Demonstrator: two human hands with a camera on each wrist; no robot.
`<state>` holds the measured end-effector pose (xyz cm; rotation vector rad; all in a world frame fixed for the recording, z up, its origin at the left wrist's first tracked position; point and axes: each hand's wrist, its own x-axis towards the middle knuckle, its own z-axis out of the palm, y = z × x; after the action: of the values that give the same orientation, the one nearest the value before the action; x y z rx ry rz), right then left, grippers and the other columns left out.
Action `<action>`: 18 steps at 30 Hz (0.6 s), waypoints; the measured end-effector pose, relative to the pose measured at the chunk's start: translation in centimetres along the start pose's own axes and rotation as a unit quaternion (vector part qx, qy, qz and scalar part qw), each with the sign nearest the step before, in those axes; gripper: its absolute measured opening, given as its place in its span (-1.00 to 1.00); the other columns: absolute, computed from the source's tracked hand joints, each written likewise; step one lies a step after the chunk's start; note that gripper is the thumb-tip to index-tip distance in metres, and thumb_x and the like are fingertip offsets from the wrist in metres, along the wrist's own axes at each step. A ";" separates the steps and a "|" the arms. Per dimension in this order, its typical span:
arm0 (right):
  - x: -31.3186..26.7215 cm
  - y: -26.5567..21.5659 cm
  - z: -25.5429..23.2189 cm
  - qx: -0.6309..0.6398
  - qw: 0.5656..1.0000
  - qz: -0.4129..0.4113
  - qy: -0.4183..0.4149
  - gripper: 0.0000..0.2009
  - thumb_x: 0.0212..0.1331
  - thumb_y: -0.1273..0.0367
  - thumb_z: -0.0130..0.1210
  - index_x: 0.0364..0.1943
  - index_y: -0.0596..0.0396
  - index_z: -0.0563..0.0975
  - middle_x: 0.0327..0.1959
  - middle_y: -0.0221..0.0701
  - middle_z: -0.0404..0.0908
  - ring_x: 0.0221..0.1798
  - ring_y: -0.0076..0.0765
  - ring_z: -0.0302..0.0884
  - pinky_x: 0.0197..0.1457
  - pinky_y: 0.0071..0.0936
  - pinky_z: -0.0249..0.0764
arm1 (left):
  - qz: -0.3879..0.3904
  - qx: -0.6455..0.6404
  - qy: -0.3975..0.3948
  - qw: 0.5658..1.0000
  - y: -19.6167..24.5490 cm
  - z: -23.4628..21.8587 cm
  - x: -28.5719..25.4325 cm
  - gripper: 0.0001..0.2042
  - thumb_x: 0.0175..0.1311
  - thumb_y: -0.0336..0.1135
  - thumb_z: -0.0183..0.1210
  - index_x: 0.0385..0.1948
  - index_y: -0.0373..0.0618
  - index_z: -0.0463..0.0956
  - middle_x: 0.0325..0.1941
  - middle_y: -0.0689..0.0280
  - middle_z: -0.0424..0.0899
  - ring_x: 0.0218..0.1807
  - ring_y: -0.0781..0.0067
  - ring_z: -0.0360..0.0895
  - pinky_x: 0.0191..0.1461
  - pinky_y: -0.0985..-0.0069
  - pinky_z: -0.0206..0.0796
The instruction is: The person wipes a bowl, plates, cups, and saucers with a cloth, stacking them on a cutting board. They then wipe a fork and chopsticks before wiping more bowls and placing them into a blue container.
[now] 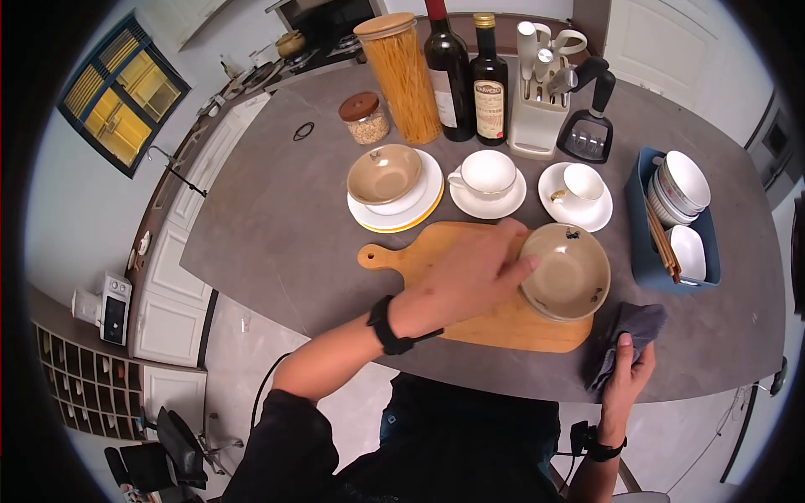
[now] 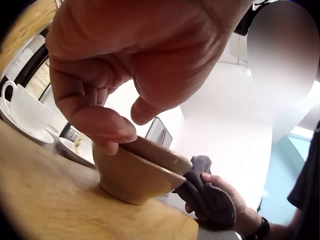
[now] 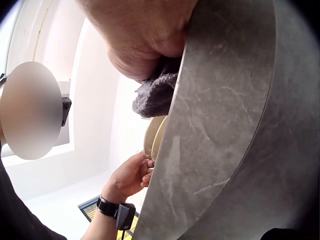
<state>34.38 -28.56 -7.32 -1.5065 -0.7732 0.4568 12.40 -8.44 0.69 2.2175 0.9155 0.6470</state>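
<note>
Two nested tan bowls [image 2: 131, 175] sit on the wooden cutting board [image 1: 470, 323], their twin rims showing in the left wrist view. My left hand [image 1: 470, 272] is over the board at the bowls' left side. Its fingertips are right at the rim, while the thumb [image 2: 145, 110] stands apart above it. The upper bowl [image 1: 570, 272] has small dark marks inside. At the table's front right, my right hand [image 1: 631, 373] grips a dark grey cloth [image 1: 641, 323], bunched with the thumb on top. In the right wrist view the cloth [image 3: 157, 97] hides part of that hand.
Behind the board stand a tan bowl on stacked plates [image 1: 432, 197] and two white cups on saucers [image 1: 511, 205]. A blue bin [image 1: 650, 264] at right holds bowls and chopsticks. Farther back are a pasta jar [image 1: 402, 84], bottles [image 1: 489, 92] and a knife block [image 1: 537, 126].
</note>
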 end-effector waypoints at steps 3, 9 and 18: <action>0.0 0.1 -0.1 0.003 1.000 -0.002 0.015 -0.75 0.45 0.29 0.17 -0.03 0.23 0.57 -0.18 -0.49 0.61 -0.13 -0.58 0.44 0.03 -0.56 0.38 | 0.057 0.014 -0.009 0.998 -0.4 1.6 1.3 -0.71 0.40 -0.28 0.21 0.04 -0.24 0.51 -0.51 0.16 0.63 -0.55 0.31 0.55 -0.42 0.35 0.32; 0.0 0.0 -0.2 0.020 1.000 0.007 0.013 -0.75 0.44 0.29 0.18 -0.06 0.22 0.58 -0.20 -0.51 0.60 -0.15 -0.59 0.42 0.01 -0.57 0.37 | 0.004 -0.032 -0.019 0.999 0.5 0.7 1.8 -0.73 0.39 -0.37 0.14 0.05 -0.26 0.49 -0.66 0.21 0.54 -0.64 0.37 0.46 -0.46 0.36 0.27; 0.0 0.3 -0.5 0.026 1.000 0.012 0.003 -0.76 0.44 0.30 0.17 -0.04 0.22 0.57 -0.19 -0.51 0.60 -0.14 -0.60 0.43 0.03 -0.57 0.36 | -0.125 -0.182 0.196 0.955 -3.9 -11.1 0.2 -0.70 0.44 -0.35 0.14 0.14 -0.22 0.51 -0.63 0.54 0.51 -0.72 0.80 0.28 -0.67 0.73 0.00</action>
<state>34.75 -28.94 -7.53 -1.4687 -0.7337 0.4874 3.71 -2.02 5.41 1.6411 1.1439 1.0614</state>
